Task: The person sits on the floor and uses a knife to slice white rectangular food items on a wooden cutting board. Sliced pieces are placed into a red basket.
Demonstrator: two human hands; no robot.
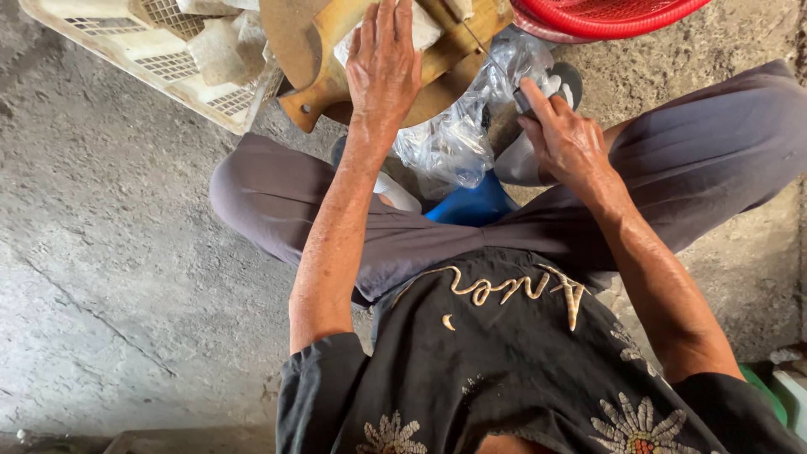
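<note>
1. Hands first: my left hand point(382, 63) lies flat, fingers together and stretched out, pressing down on a pale white block point(424, 34) that sits on the round wooden chopping board point(437, 71) at the far edge of the scene.
2. My right hand point(565, 139) is closed tight around the dark handle of a thin knife point(492, 59). It sits to the right of the board and a little nearer to me than the left one.
3. From that grip the blade runs up and to the left, slanting far across the board toward the white block. Its tip reaches the block just right of my left fingers, though the top edge of the picture cuts the meeting point off.
4. So the block lies far and left of the knife hand, under the left palm. The left hand is the one already on it.
5. Around me: crumpled clear plastic bags point(454, 139) between board and knees, a pale slatted crate point(181, 67) at far left, a red basket point(609, 15) at far right, and the concrete floor point(109, 269) under everything.
</note>
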